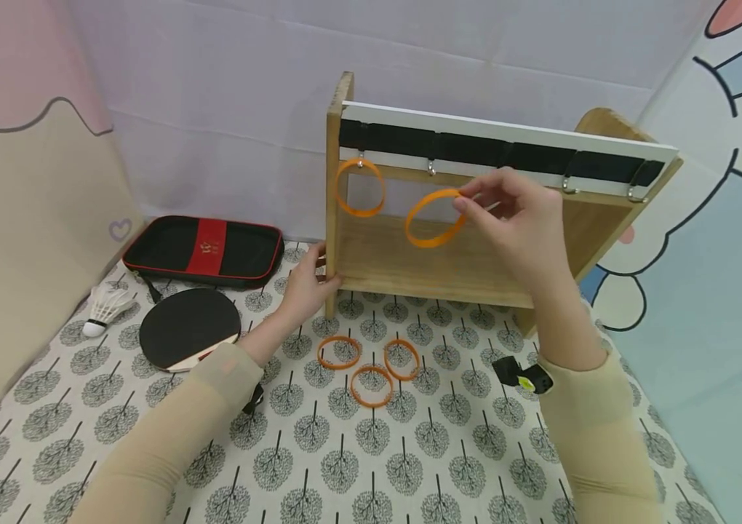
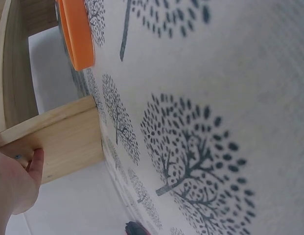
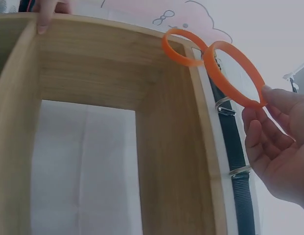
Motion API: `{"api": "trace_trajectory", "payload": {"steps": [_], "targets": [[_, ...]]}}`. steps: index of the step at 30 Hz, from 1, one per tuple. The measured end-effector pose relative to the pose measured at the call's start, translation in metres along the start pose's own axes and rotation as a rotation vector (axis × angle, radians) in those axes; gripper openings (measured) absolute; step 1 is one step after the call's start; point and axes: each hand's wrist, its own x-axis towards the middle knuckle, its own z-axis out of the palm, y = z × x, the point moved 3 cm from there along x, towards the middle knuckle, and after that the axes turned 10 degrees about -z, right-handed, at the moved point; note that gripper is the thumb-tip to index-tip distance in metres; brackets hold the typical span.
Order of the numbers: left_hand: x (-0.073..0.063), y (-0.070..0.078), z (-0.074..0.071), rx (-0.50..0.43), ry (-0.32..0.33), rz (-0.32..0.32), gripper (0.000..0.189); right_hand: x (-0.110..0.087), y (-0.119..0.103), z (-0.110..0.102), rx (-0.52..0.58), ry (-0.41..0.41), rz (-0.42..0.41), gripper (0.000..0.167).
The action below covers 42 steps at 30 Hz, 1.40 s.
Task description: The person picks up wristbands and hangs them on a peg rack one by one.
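Observation:
My right hand (image 1: 520, 222) pinches an orange wristband (image 1: 430, 242) between thumb and fingertips, in front of the hook strip (image 1: 469, 148) of a wooden rack (image 1: 436, 287). Another orange wristband (image 1: 363, 213) hangs from the leftmost hook. In the right wrist view the held wristband (image 3: 221, 81) overlaps the hanging one (image 3: 177, 58). My left hand (image 1: 304, 290) grips the lower part of the rack's left side panel, thumb at the front and fingers behind. More metal hooks (image 1: 431, 169) line the strip to the right; the right hand hides part of it.
Three orange wristbands (image 1: 372, 405) lie on the tree-patterned tablecloth (image 1: 305, 473) in front of the rack. At the left are a black table tennis paddle (image 1: 189, 327), a shuttlecock (image 1: 104, 309) and a black-and-red zip case (image 1: 174, 247). Fabric walls (image 1: 227, 94) enclose the table.

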Motion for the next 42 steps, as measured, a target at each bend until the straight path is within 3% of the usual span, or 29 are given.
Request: {"api": "trace_trajectory", "payload": {"steps": [4, 9, 22, 33, 38, 42], "targets": [[0.0, -0.001, 0.0, 0.001, -0.003, -0.003, 0.063, 0.02, -0.006, 0.001, -0.048, 0.011, -0.02, 0.021], [0.001, -0.002, 0.0, 0.0, -0.004, -0.003, 0.063, 0.036, 0.003, 0.008, -0.12, 0.004, -0.09, 0.023], [0.001, -0.003, 0.0, -0.001, 0.004, 0.005, 0.063, 0.037, 0.015, 0.023, -0.297, -0.091, -0.199, 0.014], [0.001, -0.002, 0.0, -0.001, 0.01, 0.008, 0.063, 0.027, 0.001, 0.009, -0.236, -0.058, -0.243, 0.013], [0.0, -0.001, 0.0, 0.004, 0.009, 0.009, 0.063, 0.013, -0.008, 0.002, -0.129, -0.025, -0.299, 0.014], [0.001, -0.001, 0.0, 0.009, 0.012, 0.007, 0.063, -0.004, -0.008, 0.003, -0.083, -0.047, -0.337, 0.016]]}}
